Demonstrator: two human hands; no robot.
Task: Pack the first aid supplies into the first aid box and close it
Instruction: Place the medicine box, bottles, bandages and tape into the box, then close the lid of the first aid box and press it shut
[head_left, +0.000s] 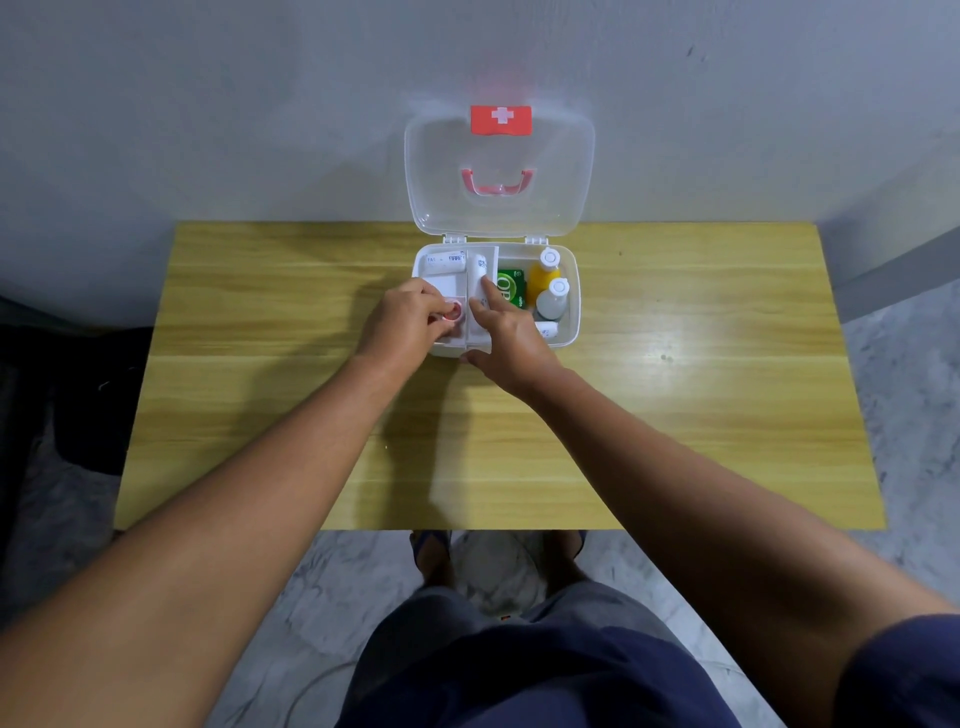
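Both of your hands are at the first aid box (574, 291), which stands open on the worktop (675, 415) at the far end of your reach. Your left hand (410, 317) is curled, its fingertips pinching a small round red-rimmed item (455, 313) over the white tray (447, 285) in the box's left part. What that item is cannot be told at this size.

Your right hand (511, 338) lies just beside the left one. Its forefinger is stretched out straight and rests on a white wrapped roll (479, 270) that lies lengthwise along the middle of the box. Its thumb touches the box's near rim, and it grips nothing.

Beyond your left hand, a second wrapped roll (444, 261) lies across the far end of the tray. To the right of your right forefinger a green packet (511, 287) stands in the deeper compartment. Further right are an orange bottle (545, 273) and a clear bottle (553, 301), both white-capped and touching each other. A small white container (546, 330) shows just past your right knuckles, partly hidden by them.

Beyond both hands the translucent lid (545, 171) stands upright on its hinges against the grey wall (208, 104). It carries a red handle (497, 183) and, at its top edge, a red latch (501, 119) with a white cross.
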